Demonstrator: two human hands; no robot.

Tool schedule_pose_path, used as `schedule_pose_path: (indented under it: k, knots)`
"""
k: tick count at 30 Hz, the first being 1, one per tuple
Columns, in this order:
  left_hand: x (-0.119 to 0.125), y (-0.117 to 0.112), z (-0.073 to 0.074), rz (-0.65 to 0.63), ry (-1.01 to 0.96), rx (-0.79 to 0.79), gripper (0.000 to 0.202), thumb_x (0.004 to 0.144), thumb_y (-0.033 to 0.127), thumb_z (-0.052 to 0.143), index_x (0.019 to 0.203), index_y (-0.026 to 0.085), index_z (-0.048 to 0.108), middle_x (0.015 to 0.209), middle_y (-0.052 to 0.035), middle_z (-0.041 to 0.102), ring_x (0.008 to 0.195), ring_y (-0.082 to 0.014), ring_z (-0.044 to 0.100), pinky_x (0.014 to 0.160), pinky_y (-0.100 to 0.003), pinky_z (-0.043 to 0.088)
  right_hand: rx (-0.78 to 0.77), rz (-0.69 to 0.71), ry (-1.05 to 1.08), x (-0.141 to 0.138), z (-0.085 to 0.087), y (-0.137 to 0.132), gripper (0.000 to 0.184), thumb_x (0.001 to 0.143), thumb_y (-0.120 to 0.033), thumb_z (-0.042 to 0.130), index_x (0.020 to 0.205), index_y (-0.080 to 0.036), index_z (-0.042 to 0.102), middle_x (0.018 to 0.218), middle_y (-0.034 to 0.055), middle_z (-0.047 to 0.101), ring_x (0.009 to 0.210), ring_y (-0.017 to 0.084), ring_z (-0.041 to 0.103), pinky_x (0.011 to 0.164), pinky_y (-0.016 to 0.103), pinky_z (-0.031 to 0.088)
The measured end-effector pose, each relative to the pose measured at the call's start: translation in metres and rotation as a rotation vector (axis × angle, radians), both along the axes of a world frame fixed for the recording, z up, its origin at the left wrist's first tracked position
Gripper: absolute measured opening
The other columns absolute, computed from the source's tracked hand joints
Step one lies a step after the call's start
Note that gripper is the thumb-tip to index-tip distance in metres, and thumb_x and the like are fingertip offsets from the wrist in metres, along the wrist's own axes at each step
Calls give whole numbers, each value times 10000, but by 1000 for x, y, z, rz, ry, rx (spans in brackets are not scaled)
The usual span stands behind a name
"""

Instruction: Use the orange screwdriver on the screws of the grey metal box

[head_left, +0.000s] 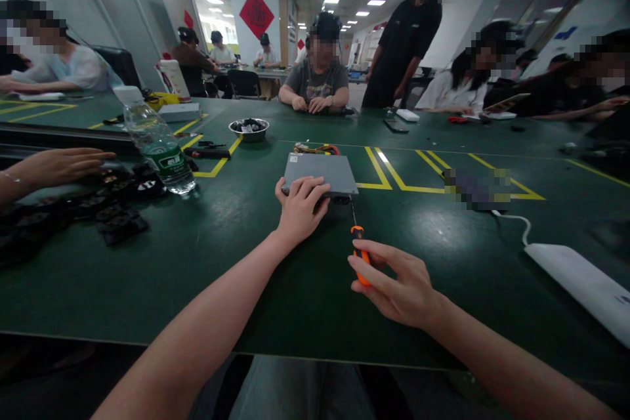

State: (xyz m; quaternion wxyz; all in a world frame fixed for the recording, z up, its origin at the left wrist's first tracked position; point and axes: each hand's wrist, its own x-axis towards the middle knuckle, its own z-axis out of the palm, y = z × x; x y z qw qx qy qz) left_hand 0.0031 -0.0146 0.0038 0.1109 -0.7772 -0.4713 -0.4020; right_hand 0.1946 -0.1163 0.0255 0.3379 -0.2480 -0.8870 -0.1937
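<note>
A grey metal power supply unit (322, 169) lies flat on the green table, with a bundle of coloured wires (319, 149) at its far side. My left hand (302, 207) grips its near left corner, fingers over the top and thumb against the front. In my right hand (401, 279), pinched between thumb and fingers, is an orange and black screwdriver (361, 256). Its thin shaft points away from me, and the tip meets the unit's front face near the right corner. Whether a screw sits under the tip is too small to tell.
A water bottle (170, 157) leans at the left beside black parts (121, 220), where another person's hand (63, 167) reaches in. Beyond are a metal bowl (249, 130) of small dark pieces and a black tool (209, 153). A white power bank (581, 282) with a cable lies right.
</note>
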Motion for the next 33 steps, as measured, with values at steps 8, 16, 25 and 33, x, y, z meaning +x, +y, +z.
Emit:
schedule_pose_path:
  k: [8, 16, 25, 33]
  knots:
    - [-1, 1, 0, -3, -12, 1, 194, 847, 296, 509, 1036, 308, 553, 1171, 3, 592, 1127, -215, 462, 1031, -515, 106, 69, -56, 26, 8, -5, -1, 220, 764, -263, 607, 957, -186, 536, 1038, 113, 633, 830, 152, 629, 632, 224, 512]
    - [-1, 2, -1, -6, -6, 7, 194, 849, 286, 506, 1037, 311, 549, 1167, 8, 593, 1126, -211, 462, 1029, -514, 117, 215, -111, 2, 6, 0, 0, 229, 738, -186, 631, 963, -195, 593, 988, 100, 632, 724, 131, 617, 617, 225, 492]
    - [-1, 1, -1, 0, 2, 15, 199, 846, 299, 513, 1040, 308, 557, 1146, -6, 604, 1114, -218, 470, 1025, -516, 129, 183, -243, -82, 3, 0, -5, 182, 758, -166, 584, 934, -211, 589, 1063, 98, 588, 892, 194, 600, 734, 321, 520]
    - [-2, 3, -1, -7, -3, 13, 194, 849, 303, 509, 1038, 311, 549, 1152, 9, 601, 1116, -209, 469, 1025, -510, 118, 293, -269, -148, 4, 7, -3, 163, 752, -157, 626, 906, -181, 578, 1023, 118, 632, 978, 216, 604, 801, 302, 516]
